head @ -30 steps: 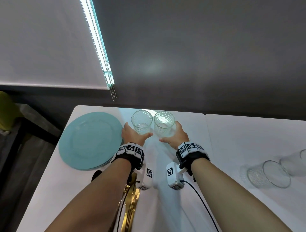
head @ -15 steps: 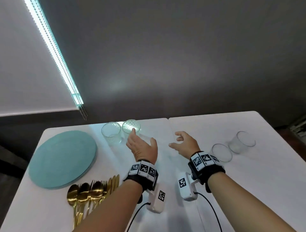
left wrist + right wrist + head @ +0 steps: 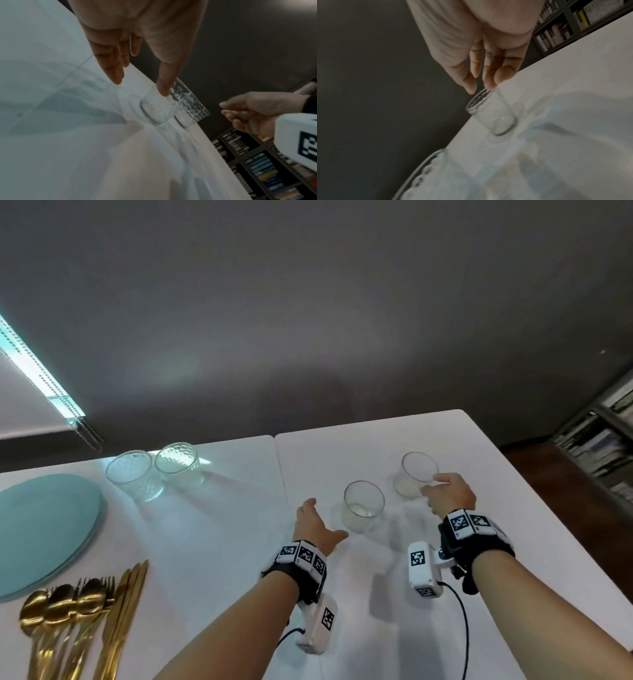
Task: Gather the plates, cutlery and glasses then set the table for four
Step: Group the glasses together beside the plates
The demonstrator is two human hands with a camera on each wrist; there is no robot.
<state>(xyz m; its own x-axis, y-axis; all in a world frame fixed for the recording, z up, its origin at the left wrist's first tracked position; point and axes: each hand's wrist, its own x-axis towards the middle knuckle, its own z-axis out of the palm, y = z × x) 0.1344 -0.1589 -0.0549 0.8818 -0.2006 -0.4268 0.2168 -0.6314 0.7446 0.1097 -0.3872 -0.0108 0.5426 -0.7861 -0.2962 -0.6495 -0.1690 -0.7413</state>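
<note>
Four clear glasses stand on the white table [image 3: 212, 542]. Two of them, a left textured glass [image 3: 135, 475] and a right textured glass [image 3: 176, 462], are at the back left beside a stack of teal plates [image 3: 44, 529]. Gold cutlery [image 3: 78, 611] lies in front of the plates. My left hand [image 3: 315, 525] is open with straight fingers, just left of the near glass [image 3: 363, 508] [image 3: 157, 109]. My right hand [image 3: 445, 491] [image 3: 481, 83] is open, its fingertips at the rim of the far glass [image 3: 416, 474] [image 3: 493, 116]. Contact cannot be told.
The table's far edge [image 3: 376, 419] runs along a dark wall. Its right edge drops off toward a bookshelf [image 3: 603, 446] full of books. A seam [image 3: 279, 467] splits the two tabletops. A window blind with a bead chain [image 3: 51, 392] hangs at the back left.
Both hands let go of the two textured glasses at the back left and moved right to the other two glasses. The head view swung right.
</note>
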